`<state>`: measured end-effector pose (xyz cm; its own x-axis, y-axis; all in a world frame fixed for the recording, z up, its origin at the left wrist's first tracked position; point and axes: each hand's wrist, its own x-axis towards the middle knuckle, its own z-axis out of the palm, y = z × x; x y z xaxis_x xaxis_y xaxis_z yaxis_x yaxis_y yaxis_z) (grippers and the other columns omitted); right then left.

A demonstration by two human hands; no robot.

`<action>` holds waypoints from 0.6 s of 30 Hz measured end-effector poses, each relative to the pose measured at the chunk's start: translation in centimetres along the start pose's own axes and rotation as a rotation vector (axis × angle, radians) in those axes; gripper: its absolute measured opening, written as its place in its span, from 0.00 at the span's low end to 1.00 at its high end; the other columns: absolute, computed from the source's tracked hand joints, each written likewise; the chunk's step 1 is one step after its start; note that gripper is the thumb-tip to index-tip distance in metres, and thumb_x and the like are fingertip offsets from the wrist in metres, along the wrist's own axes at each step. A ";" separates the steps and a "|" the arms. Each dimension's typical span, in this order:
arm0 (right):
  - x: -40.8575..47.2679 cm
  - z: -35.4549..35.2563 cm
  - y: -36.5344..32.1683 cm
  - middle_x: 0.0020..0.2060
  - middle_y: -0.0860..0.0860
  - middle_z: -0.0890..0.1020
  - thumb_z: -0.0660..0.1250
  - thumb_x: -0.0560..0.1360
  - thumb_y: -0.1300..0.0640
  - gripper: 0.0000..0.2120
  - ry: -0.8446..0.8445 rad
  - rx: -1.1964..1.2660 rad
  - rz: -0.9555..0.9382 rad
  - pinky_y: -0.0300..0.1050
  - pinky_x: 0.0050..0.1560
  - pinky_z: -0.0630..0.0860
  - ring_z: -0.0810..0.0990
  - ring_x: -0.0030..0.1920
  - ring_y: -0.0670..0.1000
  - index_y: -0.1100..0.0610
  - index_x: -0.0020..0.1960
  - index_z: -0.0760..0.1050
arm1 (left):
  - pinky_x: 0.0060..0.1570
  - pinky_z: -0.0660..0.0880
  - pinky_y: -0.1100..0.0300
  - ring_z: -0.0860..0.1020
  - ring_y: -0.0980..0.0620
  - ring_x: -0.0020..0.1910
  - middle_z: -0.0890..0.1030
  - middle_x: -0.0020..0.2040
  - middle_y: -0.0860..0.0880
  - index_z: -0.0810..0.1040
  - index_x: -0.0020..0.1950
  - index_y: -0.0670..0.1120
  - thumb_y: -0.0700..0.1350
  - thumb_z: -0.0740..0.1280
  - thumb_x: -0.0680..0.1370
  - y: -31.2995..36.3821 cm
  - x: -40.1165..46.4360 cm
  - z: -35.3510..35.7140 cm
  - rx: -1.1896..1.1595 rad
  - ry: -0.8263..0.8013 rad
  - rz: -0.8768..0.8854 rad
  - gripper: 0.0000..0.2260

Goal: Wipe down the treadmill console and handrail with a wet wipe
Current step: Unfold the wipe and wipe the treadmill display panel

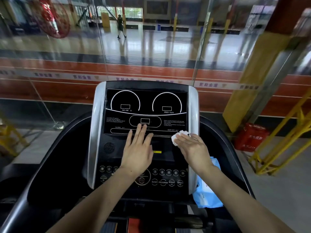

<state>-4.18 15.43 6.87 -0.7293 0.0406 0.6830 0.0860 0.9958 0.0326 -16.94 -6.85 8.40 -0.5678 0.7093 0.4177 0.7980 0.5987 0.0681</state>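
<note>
the right fingers [180, 140] are pressing a crumpled wet wipe [176, 137] flat under them, grasping it against the console [146, 143] near the lower right corner of the black display panel [146, 101], at about 4 o'clock from the panel's middle. the right hand [191, 148] is lying over the wipe. the left hand [138, 148] is resting open and released, fingers spread, just under the middle of the display, holding nothing. from the wipe, the unwiped width of the console is running toward 9 o'clock, its long axis left to right, so i judge the right hand is nearer for this stroke. the black handrail [218, 132] is curving away at 3 o'clock. a blue wipe packet [207, 195] is lying at 5 o'clock, beside the console.
</note>
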 end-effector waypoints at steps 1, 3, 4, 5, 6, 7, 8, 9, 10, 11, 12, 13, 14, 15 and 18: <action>0.1 -0.2 0.0 0.55 0.47 0.89 0.80 0.71 0.68 0.15 0.018 0.022 0.010 0.49 0.68 0.70 0.87 0.60 0.50 0.53 0.54 0.86 | 0.82 0.51 0.40 0.47 0.45 0.85 0.58 0.84 0.42 0.68 0.78 0.46 0.50 0.56 0.84 -0.2 0.1 -0.1 -0.017 0.000 -0.007 0.23; 0.1 -0.6 -0.3 0.54 0.47 0.89 0.81 0.70 0.68 0.15 0.021 0.074 0.051 0.47 0.63 0.71 0.87 0.58 0.49 0.53 0.52 0.87 | 0.82 0.51 0.40 0.47 0.45 0.85 0.60 0.84 0.42 0.69 0.77 0.47 0.49 0.56 0.84 -0.6 0.3 -0.2 -0.050 -0.002 -0.012 0.22; 0.0 -0.7 -0.4 0.53 0.47 0.89 0.81 0.70 0.69 0.15 0.017 0.094 0.079 0.46 0.62 0.70 0.87 0.58 0.49 0.53 0.52 0.88 | 0.82 0.51 0.40 0.48 0.45 0.85 0.61 0.84 0.43 0.70 0.77 0.47 0.49 0.56 0.84 -0.7 0.4 -0.2 -0.065 0.000 -0.009 0.21; 0.0 -0.7 -0.5 0.53 0.47 0.89 0.81 0.70 0.69 0.15 0.013 0.110 0.110 0.45 0.61 0.70 0.88 0.57 0.49 0.53 0.51 0.88 | 0.82 0.51 0.40 0.48 0.45 0.85 0.62 0.83 0.43 0.70 0.76 0.47 0.49 0.56 0.84 -0.7 0.5 -0.3 -0.078 0.005 -0.002 0.21; -0.1 -1.0 -0.7 0.52 0.47 0.90 0.81 0.70 0.69 0.15 0.006 0.130 0.148 0.44 0.60 0.69 0.88 0.55 0.48 0.53 0.51 0.88 | 0.82 0.52 0.40 0.49 0.45 0.85 0.64 0.82 0.43 0.71 0.75 0.47 0.49 0.56 0.84 -0.7 0.6 -0.3 -0.091 0.010 0.008 0.20; -0.2 -1.3 -0.8 0.51 0.46 0.90 0.80 0.71 0.69 0.14 0.007 0.157 0.188 0.42 0.59 0.69 0.88 0.54 0.48 0.53 0.50 0.88 | 0.82 0.52 0.41 0.50 0.45 0.85 0.65 0.82 0.43 0.72 0.75 0.47 0.49 0.56 0.84 -0.7 0.7 -0.4 -0.103 0.015 0.021 0.20; -0.1 -1.7 -1.1 0.51 0.46 0.90 0.79 0.72 0.69 0.13 0.012 0.197 0.237 0.39 0.59 0.69 0.88 0.53 0.46 0.53 0.51 0.88 | 0.82 0.52 0.41 0.51 0.45 0.85 0.66 0.81 0.44 0.73 0.74 0.47 0.48 0.57 0.84 -0.7 0.9 -0.5 -0.115 0.022 0.033 0.19; -0.1 -2.1 -1.3 0.51 0.45 0.89 0.78 0.74 0.68 0.12 0.019 0.267 0.307 0.36 0.59 0.71 0.88 0.53 0.45 0.53 0.52 0.88 | 0.82 0.52 0.41 0.51 0.45 0.85 0.66 0.81 0.44 0.73 0.74 0.47 0.48 0.57 0.84 -0.7 1.0 -0.5 -0.126 0.030 0.042 0.19; 0.1 -2.8 -1.8 0.52 0.44 0.89 0.76 0.76 0.66 0.11 0.016 0.378 0.418 0.33 0.60 0.73 0.87 0.53 0.43 0.53 0.54 0.88 | 0.82 0.53 0.42 0.52 0.45 0.85 0.67 0.81 0.44 0.74 0.74 0.47 0.48 0.57 0.84 -0.7 1.2 -0.6 -0.138 0.040 0.049 0.19; 0.3 -3.5 -2.3 0.52 0.43 0.89 0.75 0.78 0.65 0.10 0.012 0.531 0.561 0.34 0.61 0.76 0.87 0.53 0.42 0.52 0.55 0.88 | 0.82 0.53 0.41 0.53 0.44 0.85 0.67 0.81 0.44 0.74 0.74 0.48 0.48 0.57 0.84 -0.7 1.3 -0.8 -0.151 0.049 0.056 0.19; 0.6 -4.2 -2.7 0.51 0.42 0.89 0.74 0.79 0.63 0.10 0.006 0.674 0.707 0.36 0.59 0.79 0.87 0.52 0.42 0.51 0.56 0.88 | 0.82 0.54 0.41 0.53 0.44 0.84 0.68 0.80 0.45 0.74 0.74 0.48 0.48 0.58 0.84 -0.6 1.4 -0.9 -0.165 0.058 0.063 0.19; 1.0 -4.9 -3.0 0.49 0.41 0.89 0.74 0.80 0.61 0.09 0.022 0.788 0.811 0.37 0.58 0.81 0.87 0.51 0.42 0.49 0.55 0.88 | 0.82 0.55 0.41 0.55 0.44 0.84 0.69 0.80 0.45 0.74 0.73 0.48 0.48 0.58 0.84 -0.5 1.6 -1.1 -0.181 0.070 0.071 0.19; 1.3 -5.4 -3.2 0.48 0.41 0.89 0.73 0.80 0.60 0.09 0.053 0.851 0.860 0.37 0.57 0.81 0.87 0.51 0.42 0.48 0.54 0.87 | 0.82 0.55 0.41 0.56 0.44 0.84 0.70 0.79 0.45 0.74 0.73 0.48 0.48 0.57 0.84 -0.4 1.8 -1.4 -0.201 0.084 0.076 0.19; 1.7 -5.9 -3.3 0.48 0.41 0.89 0.73 0.80 0.61 0.09 0.081 0.908 0.895 0.36 0.56 0.81 0.87 0.52 0.43 0.47 0.54 0.87 | 0.81 0.57 0.41 0.59 0.44 0.83 0.72 0.77 0.46 0.75 0.72 0.48 0.49 0.57 0.84 -0.2 2.1 -1.6 -0.226 0.097 0.077 0.19; 2.5 -6.9 -3.3 0.47 0.43 0.90 0.72 0.80 0.63 0.09 0.166 1.077 1.001 0.32 0.51 0.80 0.87 0.51 0.43 0.50 0.53 0.86 | 0.78 0.64 0.44 0.67 0.47 0.79 0.78 0.71 0.50 0.76 0.70 0.49 0.50 0.59 0.84 0.6 2.7 -2.3 -0.328 0.116 0.044 0.17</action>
<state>-1.62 11.71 13.46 -0.5811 0.7958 0.1706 -0.0930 0.1434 -0.9853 -17.55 -5.46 11.62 -0.5193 0.6735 0.5261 0.8546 0.4037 0.3267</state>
